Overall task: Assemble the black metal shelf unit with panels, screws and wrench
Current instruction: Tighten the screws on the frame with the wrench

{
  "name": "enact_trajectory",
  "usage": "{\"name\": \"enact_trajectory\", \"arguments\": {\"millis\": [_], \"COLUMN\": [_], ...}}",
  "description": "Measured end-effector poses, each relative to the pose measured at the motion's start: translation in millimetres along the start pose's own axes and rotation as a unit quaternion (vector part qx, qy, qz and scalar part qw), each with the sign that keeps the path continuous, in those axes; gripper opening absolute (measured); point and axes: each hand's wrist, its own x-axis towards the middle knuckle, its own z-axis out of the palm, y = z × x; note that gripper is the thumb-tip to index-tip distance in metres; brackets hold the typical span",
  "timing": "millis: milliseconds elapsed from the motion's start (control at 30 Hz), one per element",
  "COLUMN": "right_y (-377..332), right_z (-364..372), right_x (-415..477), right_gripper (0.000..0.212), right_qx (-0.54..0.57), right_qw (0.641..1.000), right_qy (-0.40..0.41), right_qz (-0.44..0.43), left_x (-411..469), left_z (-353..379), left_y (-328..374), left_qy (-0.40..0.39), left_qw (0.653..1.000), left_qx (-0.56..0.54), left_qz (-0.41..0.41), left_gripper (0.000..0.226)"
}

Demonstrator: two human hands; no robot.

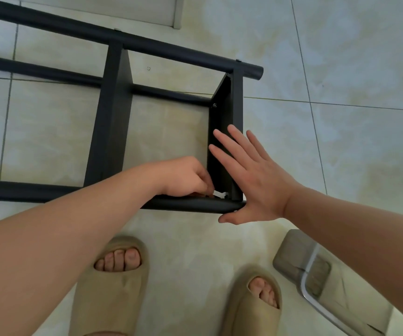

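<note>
We seem to be tightening the near corner: left hand (186,177) pinches the small wrench (220,194), right hand (256,180), fingers straight, braces the end panel (220,112). Next needs short, steady turns.

Readable text: none.
Black shelf frame (113,112): plain paint, no lettering or numbers.
End panel (220,122) under the fingers (235,139) of the right hand (256,185): no label.
Wrench (221,194) pinched at the fingertips of the left hand (186,175): too small to tell any marking.
Slippers (113,282) below both hands: no brand legible.
</note>
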Motion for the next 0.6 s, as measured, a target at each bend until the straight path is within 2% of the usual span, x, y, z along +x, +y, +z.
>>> {"name": "enact_trajectory", "arguments": {"millis": [167,333,600], "right_y": [-0.2,-0.1,-1.3], "right_z": [1.6,2.0,3.9], "right_x": [1.1,1.3,-1.6], "right_gripper": [0.127,0.127,0.133], "right_qx": [0.005,0.006,0.005], "right_qw": [1.0,1.0,1.0], "right_qy": [0.012,0.007,0.028], "right_qz": [0.001,0.003,0.013], "left_x": [0.2,0.2,2.6], "left_z": [-2.7,-5.2,-6.4], "left_y": [-4.1,-2.8,0.4], "left_qy": [-0.004,-0.018,-0.004], "left_qw": [0.999,0.995,0.992], "left_qx": [-0.029,-0.094,-0.127], "left_qz": [0.021,0.012,-0.015], "left_gripper": [0.005,0.014,0.01]}}
